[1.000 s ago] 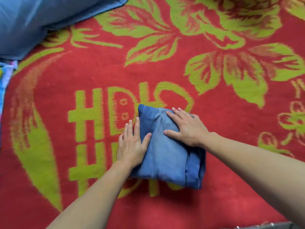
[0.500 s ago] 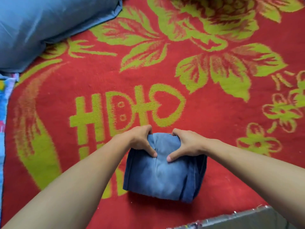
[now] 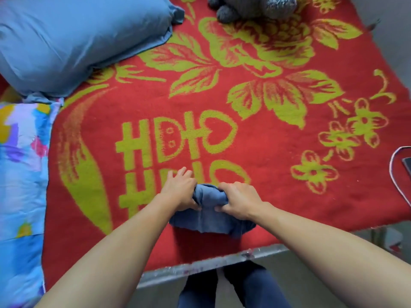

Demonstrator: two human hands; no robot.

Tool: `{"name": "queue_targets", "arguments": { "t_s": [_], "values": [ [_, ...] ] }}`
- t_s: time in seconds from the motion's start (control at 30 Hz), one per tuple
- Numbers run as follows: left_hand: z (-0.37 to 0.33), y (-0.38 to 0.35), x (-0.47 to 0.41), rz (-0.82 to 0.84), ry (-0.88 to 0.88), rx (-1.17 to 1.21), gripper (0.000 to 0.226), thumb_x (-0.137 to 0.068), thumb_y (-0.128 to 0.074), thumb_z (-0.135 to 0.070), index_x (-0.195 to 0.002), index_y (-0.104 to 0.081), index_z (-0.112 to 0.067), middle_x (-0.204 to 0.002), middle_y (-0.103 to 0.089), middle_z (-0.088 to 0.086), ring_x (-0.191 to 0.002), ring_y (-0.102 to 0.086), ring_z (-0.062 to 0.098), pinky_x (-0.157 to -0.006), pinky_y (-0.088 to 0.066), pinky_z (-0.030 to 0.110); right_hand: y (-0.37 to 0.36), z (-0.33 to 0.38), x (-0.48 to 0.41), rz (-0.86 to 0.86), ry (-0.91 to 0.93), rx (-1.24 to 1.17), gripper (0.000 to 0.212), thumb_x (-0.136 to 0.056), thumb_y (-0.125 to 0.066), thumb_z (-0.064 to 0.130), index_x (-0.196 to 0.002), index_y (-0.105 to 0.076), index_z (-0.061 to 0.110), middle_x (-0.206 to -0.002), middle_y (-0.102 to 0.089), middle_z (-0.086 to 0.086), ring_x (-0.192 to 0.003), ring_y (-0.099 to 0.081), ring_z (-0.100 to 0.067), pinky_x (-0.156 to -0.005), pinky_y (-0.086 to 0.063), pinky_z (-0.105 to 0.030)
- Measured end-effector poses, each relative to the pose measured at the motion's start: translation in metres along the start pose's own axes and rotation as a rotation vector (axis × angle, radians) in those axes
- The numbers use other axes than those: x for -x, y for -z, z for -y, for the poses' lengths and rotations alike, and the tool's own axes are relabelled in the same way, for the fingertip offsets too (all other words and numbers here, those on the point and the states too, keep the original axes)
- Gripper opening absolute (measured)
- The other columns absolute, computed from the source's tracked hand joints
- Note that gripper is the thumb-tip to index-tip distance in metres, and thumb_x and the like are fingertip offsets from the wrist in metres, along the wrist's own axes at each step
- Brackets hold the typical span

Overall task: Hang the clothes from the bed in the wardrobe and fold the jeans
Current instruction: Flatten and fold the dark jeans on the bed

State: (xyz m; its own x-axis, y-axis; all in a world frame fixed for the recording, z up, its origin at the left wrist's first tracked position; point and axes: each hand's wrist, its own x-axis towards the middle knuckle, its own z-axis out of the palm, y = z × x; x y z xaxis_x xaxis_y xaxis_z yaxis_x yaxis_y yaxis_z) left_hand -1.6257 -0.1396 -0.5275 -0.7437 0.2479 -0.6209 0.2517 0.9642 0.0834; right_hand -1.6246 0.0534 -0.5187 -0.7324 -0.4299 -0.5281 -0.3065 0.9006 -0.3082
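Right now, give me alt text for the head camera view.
Both hands, left hand and right hand, grip a folded blue jeans bundle near the edge of a red blanket with yellow-green flowers. A blue pillow lies upper left.

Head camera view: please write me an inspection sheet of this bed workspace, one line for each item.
Surface: red blanket with yellow-green flowers, spread over the bed; metal bed edge nearest the person.
Job's things: folded jeans, bunched at the top, near the bed edge.
Clutter: blue pillow top left; patterned quilt along the left; grey plush toy at the top.
Hands: left hand and right hand both grip the jeans.
Cables: thin light cord at the right edge.
Surroundings: grey floor and the person's legs below the bed edge.
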Motion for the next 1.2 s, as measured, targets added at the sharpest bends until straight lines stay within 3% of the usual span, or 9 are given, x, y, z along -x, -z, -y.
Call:
{"name": "queue_targets", "arguments": {
  "t_s": [0.1, 0.2, 0.3, 0.4, 0.47, 0.57, 0.67, 0.97, 1.2],
  "values": [
    [-0.010, -0.007, 0.058, -0.060, 0.065, 0.088, 0.047, -0.080, -0.064, -0.051, -0.106, -0.045, -0.018, -0.105, -0.065, 0.002, -0.100, -0.060, 0.030, -0.067, -0.033, 0.035, 0.005, 0.019, 0.034, -0.080, 0.143, 0.105, 0.038, -0.080, -0.063, 0.048, -0.110, -0.053, 0.025, -0.104, -0.065, -0.001, -0.100, -0.057, -0.028, -0.070, -0.044, -0.038],
    [-0.027, -0.018, 0.124, -0.186, 0.161, 0.114, 0.036, -0.081, -0.061, -0.034, -0.109, -0.045, -0.018, -0.104, -0.067, 0.004, -0.097, -0.062, 0.031, -0.066, -0.034, 0.036, 0.014, 0.037, 0.066, -0.146, 0.365, 0.212, 0.031, -0.081, -0.059, 0.039, -0.104, -0.054, 0.020, -0.098, -0.065, 0.000, -0.094, -0.056, -0.027, -0.059, -0.038, -0.035],
    [-0.050, -0.031, 0.178, -0.275, 0.294, 0.157, 0.040, -0.063, -0.072, -0.023, -0.097, -0.052, -0.018, -0.088, -0.067, 0.004, -0.084, -0.065, 0.030, -0.068, -0.043, 0.038, 0.021, 0.053, 0.094, -0.142, 0.580, 0.428, 0.036, -0.055, -0.075, 0.035, -0.084, -0.060, 0.021, -0.071, -0.062, 0.007, -0.071, -0.059, -0.021, -0.042, -0.027, -0.025],
    [-0.086, -0.047, 0.234, -0.359, 0.423, 0.115, 0.056, -0.030, -0.082, -0.021, -0.078, -0.054, -0.018, -0.062, -0.060, 0.001, -0.056, -0.059, 0.025, -0.051, -0.042, 0.033, 0.024, 0.068, 0.124, -0.203, 0.730, 0.516, 0.038, -0.049, -0.080, 0.034, -0.079, -0.059, 0.023, -0.065, -0.057, 0.009, -0.065, -0.057, -0.018, -0.040, -0.022, -0.023],
    [-0.120, -0.053, 0.279, -0.351, 0.548, 0.174, 0.053, -0.037, -0.082, -0.023, -0.083, -0.056, -0.017, -0.068, -0.062, 0.001, -0.062, -0.060, 0.025, -0.057, -0.043, 0.033, 0.024, 0.083, 0.155, -0.198, 0.840, 0.553, 0.038, -0.054, -0.080, 0.038, -0.082, -0.059, 0.024, -0.067, -0.058, 0.010, -0.066, -0.057, -0.017, -0.042, -0.021, -0.024],
    [-0.165, -0.067, 0.346, -0.294, 0.806, 0.277, 0.037, -0.075, -0.062, -0.020, -0.110, -0.048, -0.017, -0.106, -0.062, 0.002, -0.100, -0.058, 0.026, -0.083, -0.038, 0.036, 0.018, 0.113, 0.202, -0.147, 1.020, 0.619, 0.040, -0.051, -0.080, 0.040, -0.082, -0.059, 0.024, -0.067, -0.057, 0.011, -0.065, -0.056, -0.016, -0.042, -0.019, -0.025],
    [-0.207, -0.095, 0.414, -0.267, 0.999, 0.368, 0.037, -0.083, -0.052, -0.019, -0.119, -0.043, -0.018, -0.121, -0.057, 0.002, -0.112, -0.051, 0.024, -0.090, -0.033, 0.035, 0.001, 0.151, 0.253, -0.075, 1.190, 0.650, 0.044, -0.042, -0.080, 0.037, -0.079, -0.059, 0.025, -0.065, -0.056, 0.012, -0.062, -0.056, -0.015, -0.042, -0.017, -0.025],
    [-0.344, -0.237, 0.589, -0.271, 1.442, 0.644, 0.033, -0.087, -0.050, -0.025, -0.118, -0.045, -0.019, -0.123, -0.059, 0.002, -0.115, -0.052, 0.025, -0.095, -0.033, 0.035, -0.130, 0.247, 0.424, 0.211, 1.521, 0.863, 0.052, -0.040, -0.076, 0.050, -0.086, -0.062, 0.029, -0.068, -0.058, 0.015, -0.061, -0.057, -0.012, -0.037, -0.027, -0.023],
    [-0.455, -0.376, 0.713, -0.337, 1.595, 0.844, 0.036, -0.078, -0.056, -0.027, -0.112, -0.052, -0.017, -0.110, -0.065, 0.004, -0.104, -0.060, 0.027, -0.087, -0.039, 0.036, -0.270, 0.296, 0.582, 0.316, 1.666, 0.965, 0.060, -0.047, -0.069, 0.052, -0.102, -0.063, 0.029, -0.081, -0.064, 0.015, -0.072, -0.062, -0.015, -0.042, -0.043, -0.025]
  ]
}}
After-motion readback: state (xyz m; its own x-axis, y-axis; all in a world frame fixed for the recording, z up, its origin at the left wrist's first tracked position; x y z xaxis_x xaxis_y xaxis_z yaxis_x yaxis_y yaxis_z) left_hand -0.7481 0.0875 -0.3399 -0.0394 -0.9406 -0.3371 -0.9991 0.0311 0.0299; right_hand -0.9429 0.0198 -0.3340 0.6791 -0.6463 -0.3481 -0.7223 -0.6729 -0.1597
